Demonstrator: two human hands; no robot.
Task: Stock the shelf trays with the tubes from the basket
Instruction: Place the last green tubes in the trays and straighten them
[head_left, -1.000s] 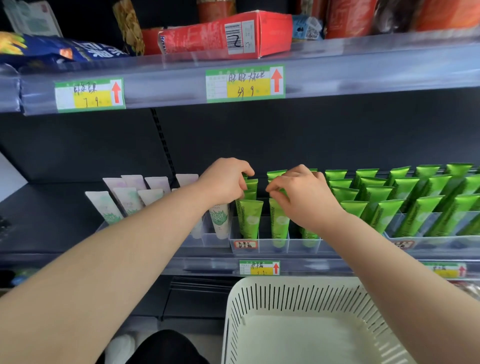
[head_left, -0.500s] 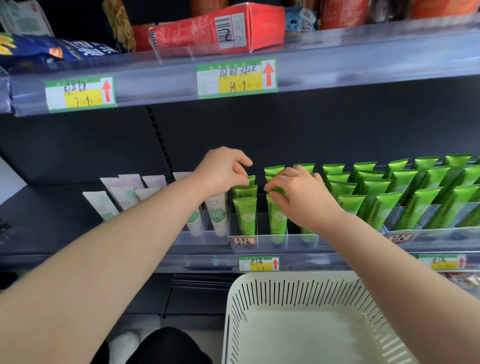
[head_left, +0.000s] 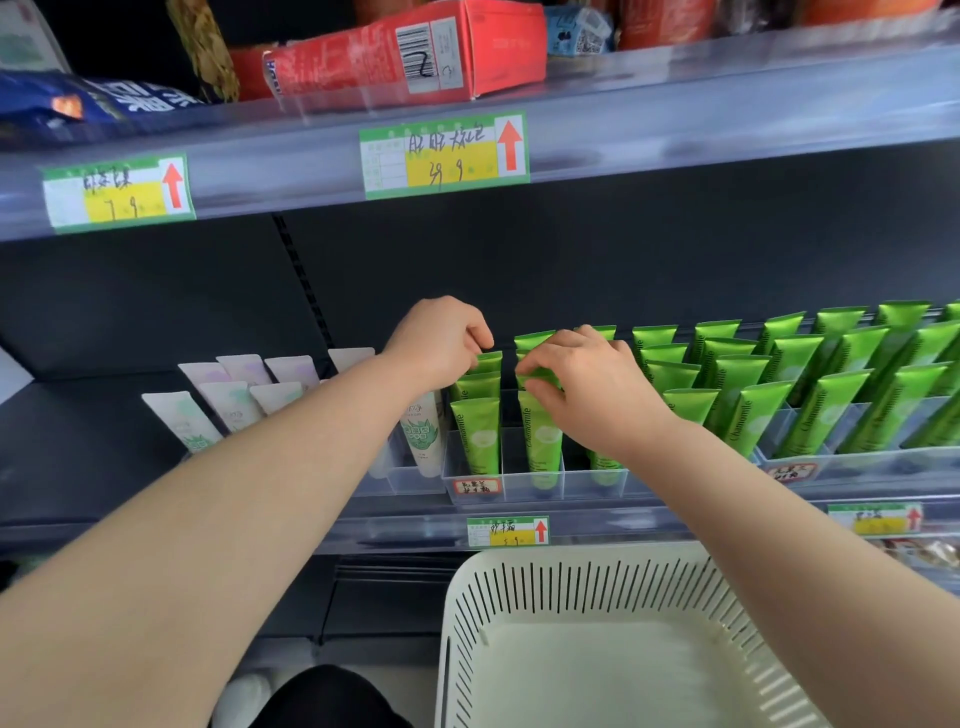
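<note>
Green tubes (head_left: 480, 436): smooth, glossy plastic with a sheen. Pale tubes (head_left: 182, 421): duller, satin plastic. Trays (head_left: 535, 483): clear, smooth plastic. Basket (head_left: 519, 587): matt off-white slotted plastic. Shelf back panel (head_left: 623, 249): dark, matt. Price labels (head_left: 444, 156): paper behind a glossy clear strip (head_left: 675, 119). Red box (head_left: 363, 62): smooth cardboard.

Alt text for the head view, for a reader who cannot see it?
Left hand and right hand each pinch the top of green tubes standing in clear shelf trays. The white basket below shows no tubes.
</note>
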